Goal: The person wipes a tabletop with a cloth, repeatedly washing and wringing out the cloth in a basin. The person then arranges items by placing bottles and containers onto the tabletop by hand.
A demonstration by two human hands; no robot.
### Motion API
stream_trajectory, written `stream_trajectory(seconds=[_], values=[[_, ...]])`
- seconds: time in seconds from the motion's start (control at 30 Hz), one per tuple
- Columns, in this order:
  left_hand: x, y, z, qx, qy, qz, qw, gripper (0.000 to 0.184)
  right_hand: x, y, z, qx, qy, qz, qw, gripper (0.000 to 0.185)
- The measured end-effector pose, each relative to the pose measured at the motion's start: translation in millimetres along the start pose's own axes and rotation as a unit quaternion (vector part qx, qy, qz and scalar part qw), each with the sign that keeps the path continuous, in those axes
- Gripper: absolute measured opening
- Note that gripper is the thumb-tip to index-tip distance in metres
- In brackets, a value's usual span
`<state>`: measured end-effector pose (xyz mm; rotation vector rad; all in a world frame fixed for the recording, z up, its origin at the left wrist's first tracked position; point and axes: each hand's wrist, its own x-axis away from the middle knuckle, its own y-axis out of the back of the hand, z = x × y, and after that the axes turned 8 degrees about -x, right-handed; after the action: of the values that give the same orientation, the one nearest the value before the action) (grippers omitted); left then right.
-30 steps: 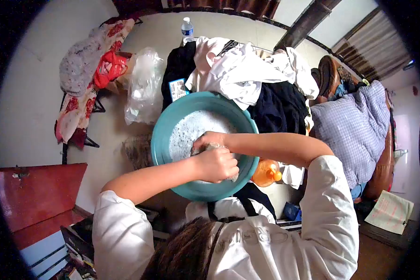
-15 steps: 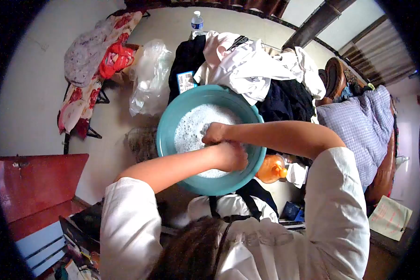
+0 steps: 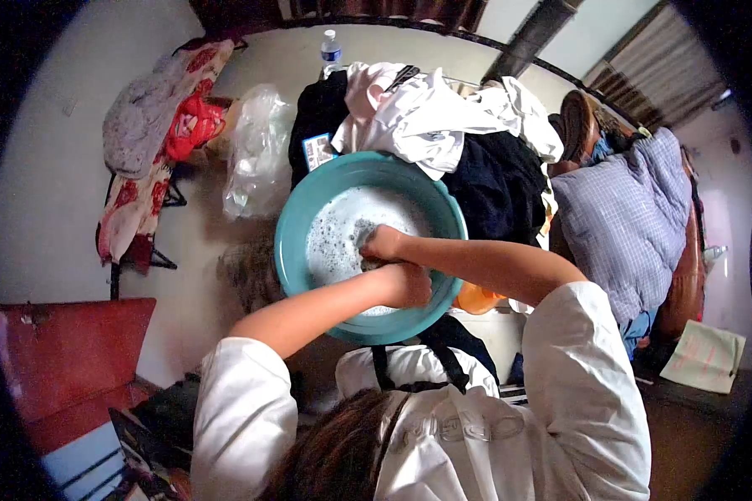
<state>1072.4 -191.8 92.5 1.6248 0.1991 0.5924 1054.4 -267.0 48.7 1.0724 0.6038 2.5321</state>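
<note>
A round teal basin (image 3: 289,242) holds sudsy water with white foam (image 3: 330,238). Over the water, my right hand (image 3: 383,243) is closed, fingers curled on a dark, wet cloth (image 3: 370,263). Just below it in view, my left hand (image 3: 408,285) is also closed, close against the right one and the same cloth. Most of the cloth is hidden by the hands and foam, so its exact kind does not show.
White clothes (image 3: 418,117) and dark clothes (image 3: 497,188) lie heaped behind the basin. An orange bottle (image 3: 478,299) stands beside it, partly behind my right forearm. A clear plastic bag (image 3: 259,159), a water bottle (image 3: 331,52) and a checked quilt (image 3: 622,217) are around.
The view has shifted slightly. My right forearm sits lower and covers more of the orange bottle. Both hands stay closed together over the suds, with the left a little nearer the right.
</note>
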Motion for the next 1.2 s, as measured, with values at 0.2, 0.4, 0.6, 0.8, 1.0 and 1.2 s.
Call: stream_trajectory(seconds=[0.2,0.4,0.6,0.8,1.0,1.2], values=[[23,-5,3,0.003,0.044,-0.276,0.96,0.009,21,27,-26,-0.413,0.077,0.073,0.905,0.022],[36,24,15,0.114,0.157,-0.469,0.861,0.03,95,34,-72,-0.725,0.03,0.014,0.688,0.056],[-20,77,1,0.565,0.211,-0.566,0.562,0.021,177,25,-81,-0.823,0.098,-0.025,0.559,0.063],[-121,135,-26,0.518,0.143,-0.557,0.633,0.033,271,54,-125,-0.768,0.247,-0.243,0.539,0.037],[-253,147,-112,0.82,0.106,-0.244,0.507,0.06,391,48,-214,-0.638,0.328,-0.55,0.428,0.024],[-366,172,-198,0.855,0.035,-0.127,0.501,0.042,515,10,-285,-0.484,0.147,-0.745,0.434,0.031]])
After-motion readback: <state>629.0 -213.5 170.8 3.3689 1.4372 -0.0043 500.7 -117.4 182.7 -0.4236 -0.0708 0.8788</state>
